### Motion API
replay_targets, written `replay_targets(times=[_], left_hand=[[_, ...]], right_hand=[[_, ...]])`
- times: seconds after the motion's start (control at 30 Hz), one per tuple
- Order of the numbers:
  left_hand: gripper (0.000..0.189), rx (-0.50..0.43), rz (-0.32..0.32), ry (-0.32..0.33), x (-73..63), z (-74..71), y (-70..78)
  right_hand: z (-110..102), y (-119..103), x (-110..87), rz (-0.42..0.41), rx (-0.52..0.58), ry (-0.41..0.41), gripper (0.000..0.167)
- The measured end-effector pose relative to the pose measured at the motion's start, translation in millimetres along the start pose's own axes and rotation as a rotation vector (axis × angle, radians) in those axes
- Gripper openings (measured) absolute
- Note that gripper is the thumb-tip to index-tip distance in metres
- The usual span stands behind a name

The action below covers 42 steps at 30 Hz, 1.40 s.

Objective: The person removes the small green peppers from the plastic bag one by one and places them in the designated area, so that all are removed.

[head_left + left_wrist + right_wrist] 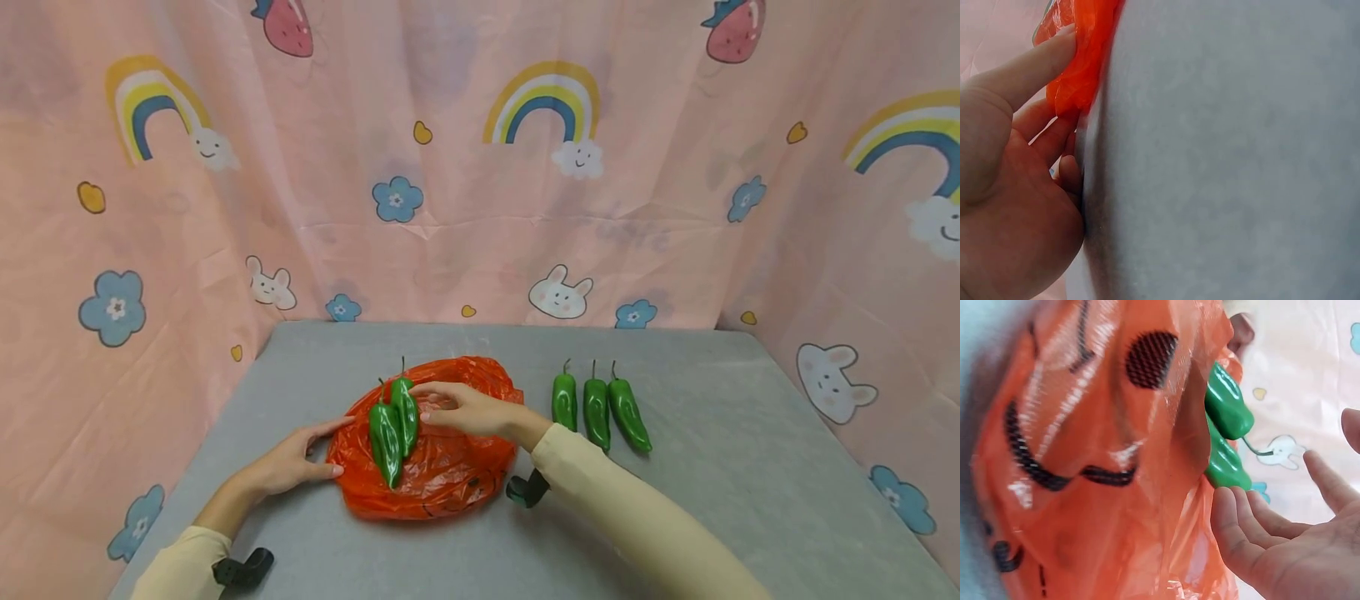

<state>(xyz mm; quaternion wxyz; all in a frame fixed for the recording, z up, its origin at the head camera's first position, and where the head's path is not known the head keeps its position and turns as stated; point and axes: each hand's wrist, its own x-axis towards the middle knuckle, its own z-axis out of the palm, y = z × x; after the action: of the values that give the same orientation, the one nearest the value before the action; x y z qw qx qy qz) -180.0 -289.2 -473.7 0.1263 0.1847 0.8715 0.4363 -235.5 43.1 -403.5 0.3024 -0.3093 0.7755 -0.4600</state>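
A crumpled red-orange plastic bag lies on the table with two glossy green peppers side by side on its left part, stems pointing away from me. My left hand is at the bag's left edge, thumb and fingers spread apart and touching the plastic. In the left wrist view, the thumb lies against the bag. Over the bag, my right hand reaches in from the right, fingers loosely extended beside the farther pepper. The right wrist view shows its fingertips close to a pepper; whether they touch is unclear.
Right of the bag, three more green peppers lie in a row, partly behind my right forearm. The grey table is bordered by a pink patterned curtain at the back and both sides.
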Motion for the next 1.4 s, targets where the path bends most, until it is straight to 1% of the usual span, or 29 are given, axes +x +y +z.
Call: replay_targets(times=[0.2, 0.33, 0.53, 0.67, 0.87, 1.03, 1.23, 1.4], left_hand=[[0.073, -0.003, 0.016, 0.003, 0.1, 0.1, -1.2], [0.074, 0.000, 0.016, 0.003, 0.7, -0.1, -1.2], [0.073, -0.011, 0.013, -0.006, 1.3, -1.9, -0.2], [0.073, -0.008, 0.017, 0.005, 2.8, -4.3, 1.3], [0.073, 0.010, 0.017, -0.002, 3.5, -5.5, 3.2], [0.073, 0.007, 0.006, -0.001, 1.9, -4.2, 3.9], [0.073, 0.007, -0.009, -0.001, 0.2, -1.0, 3.6], [0.073, -0.001, 0.002, 0.003, -0.1, 1.0, 2.5]], right_hand=[[-0.8, -1.0, 15.1, 0.051, -0.008, 0.006, 0.047], [0.4, -0.2, 22.3, 0.106, 0.005, 0.007, 0.046], [5.2, 1.2, 34.8, 0.175, 0.010, -0.021, 0.045], [7.8, -0.1, 41.1, 0.201, -0.004, -0.020, 0.045], [12.5, 1.7, 46.0, 0.193, -0.060, -0.012, 0.046], [16.8, 4.8, 48.2, 0.176, -0.073, 0.010, 0.045], [20.7, 9.2, 44.6, 0.108, -0.105, 0.073, 0.038], [19.1, 12.8, 37.6, 0.102, -0.073, 0.143, 0.029]])
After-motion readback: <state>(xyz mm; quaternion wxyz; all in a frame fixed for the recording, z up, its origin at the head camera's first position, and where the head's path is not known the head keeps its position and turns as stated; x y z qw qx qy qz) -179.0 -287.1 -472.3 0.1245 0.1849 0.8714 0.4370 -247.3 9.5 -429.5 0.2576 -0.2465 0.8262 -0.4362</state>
